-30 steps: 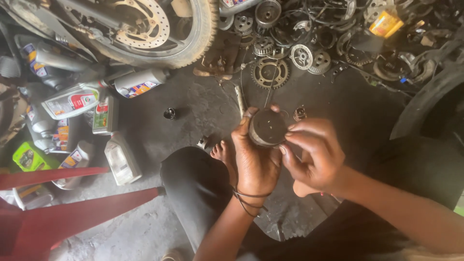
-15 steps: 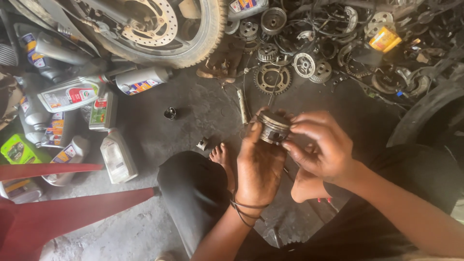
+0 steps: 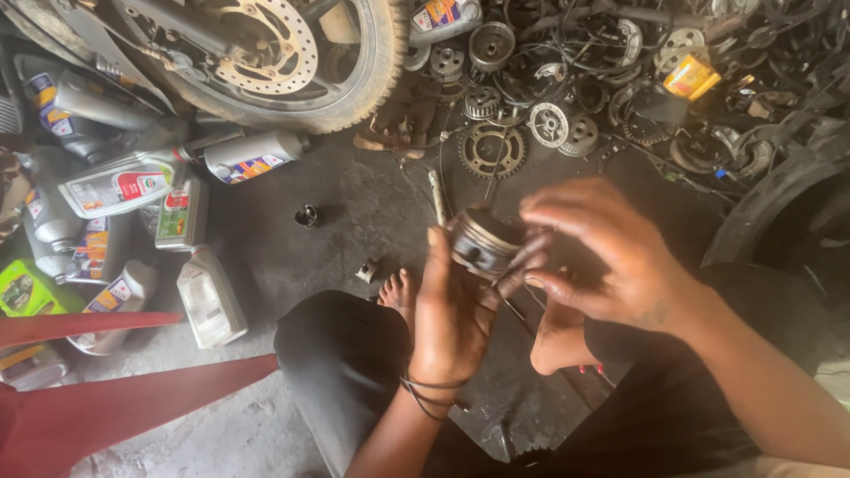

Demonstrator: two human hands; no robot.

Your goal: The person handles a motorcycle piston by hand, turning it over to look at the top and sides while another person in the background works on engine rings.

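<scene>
Tilted since a second ago, the piston [image 3: 482,243] now lies on its side with its ringed wall up, where earlier its dark crown faced the camera. The left hand [image 3: 452,310] cups it from below and the near side, thumb upright against the piston's left edge, so this hand is closed on the metal part. The right hand [image 3: 602,252] arches over from the right, its fingers [image 3: 522,265] bent and pinching at the piston's right rim; whether they grip something small there cannot be told. A dark cord bracelet [image 3: 425,389] circles the left wrist. Both hands hover above the person's knees and bare feet [image 3: 398,292], over an oil-stained concrete floor [image 3: 266,425].

On the floor to the left stand and lie grey oil bottles [image 3: 208,301], one just beside the knee, others piled further left near a green packet [image 3: 27,292]. Red chair legs [image 3: 115,398] cross the near left corner. At the far side a motorcycle wheel [image 3: 354,80] with its brake disc [image 3: 266,49] fills the top left. Sprockets and gears [image 3: 491,150] are heaped to the far right, with a small yellow box [image 3: 691,75] among them. A small dark part [image 3: 306,215] sits alone on the floor between bottles and hands.
</scene>
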